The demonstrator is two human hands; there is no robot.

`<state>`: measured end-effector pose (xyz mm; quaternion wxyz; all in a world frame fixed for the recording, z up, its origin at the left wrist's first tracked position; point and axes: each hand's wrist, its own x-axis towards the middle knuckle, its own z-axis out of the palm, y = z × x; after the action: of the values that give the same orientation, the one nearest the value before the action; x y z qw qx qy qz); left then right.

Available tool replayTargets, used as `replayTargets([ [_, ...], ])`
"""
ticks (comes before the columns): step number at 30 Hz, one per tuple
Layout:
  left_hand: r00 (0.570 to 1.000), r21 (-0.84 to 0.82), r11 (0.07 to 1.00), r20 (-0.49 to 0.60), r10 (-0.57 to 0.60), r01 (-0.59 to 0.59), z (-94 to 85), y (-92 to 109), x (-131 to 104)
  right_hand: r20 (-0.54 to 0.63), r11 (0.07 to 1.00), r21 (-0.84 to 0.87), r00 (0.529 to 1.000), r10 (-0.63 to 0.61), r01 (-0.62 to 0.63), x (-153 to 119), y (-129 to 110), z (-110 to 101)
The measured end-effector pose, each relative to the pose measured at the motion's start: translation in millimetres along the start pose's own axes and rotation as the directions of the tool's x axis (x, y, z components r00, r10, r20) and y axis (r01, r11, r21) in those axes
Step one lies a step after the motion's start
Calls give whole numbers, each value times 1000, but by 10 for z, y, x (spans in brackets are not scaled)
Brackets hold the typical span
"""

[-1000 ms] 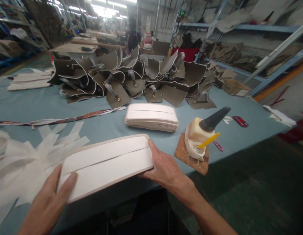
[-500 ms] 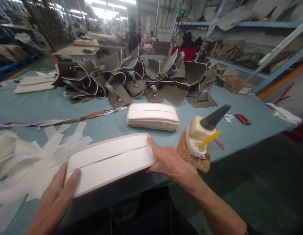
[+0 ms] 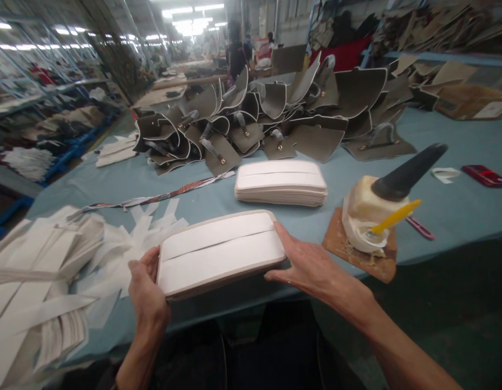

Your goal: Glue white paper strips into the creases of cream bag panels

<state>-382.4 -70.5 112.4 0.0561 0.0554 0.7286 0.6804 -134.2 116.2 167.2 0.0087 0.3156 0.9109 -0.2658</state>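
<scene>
A stack of white panels with beige edges [image 3: 222, 249] lies at the near edge of the blue-covered table, slanting up to the right. My left hand [image 3: 149, 287] grips its left end, fingers at the side. At the right end, my right hand [image 3: 307, 262] has its fingers against the top corner and its thumb low, apart from the others. Just behind sits a second, similar stack [image 3: 280, 183]. To the right, a glue container with a dark nozzle and a yellow stick [image 3: 366, 208] stands on a brown board [image 3: 391, 265].
Grey-brown pieces with handles [image 3: 251, 124] are heaped across the back. White strips [image 3: 121, 244] and panel bundles [image 3: 43, 249] cover the left. A pink cutter [image 3: 420, 228] and a red object [image 3: 485, 176] lie at right. A person [image 3: 238, 54] is far behind.
The view has shifted left, showing more bundles. My left thumb has moved off the top of the stack to its end. My right hand has spread slightly at the other end.
</scene>
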Motion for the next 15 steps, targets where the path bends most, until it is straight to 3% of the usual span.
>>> replayTargets([
  [5,1000,-88,996,-3,-26,26,57,48,0,-3,1000,-23,1000,16,-16,-26,0,17],
  [15,999,-145,989,-40,-3,-3,17,-58,62,-44,998,-57,999,-31,28,-51,-38,96],
])
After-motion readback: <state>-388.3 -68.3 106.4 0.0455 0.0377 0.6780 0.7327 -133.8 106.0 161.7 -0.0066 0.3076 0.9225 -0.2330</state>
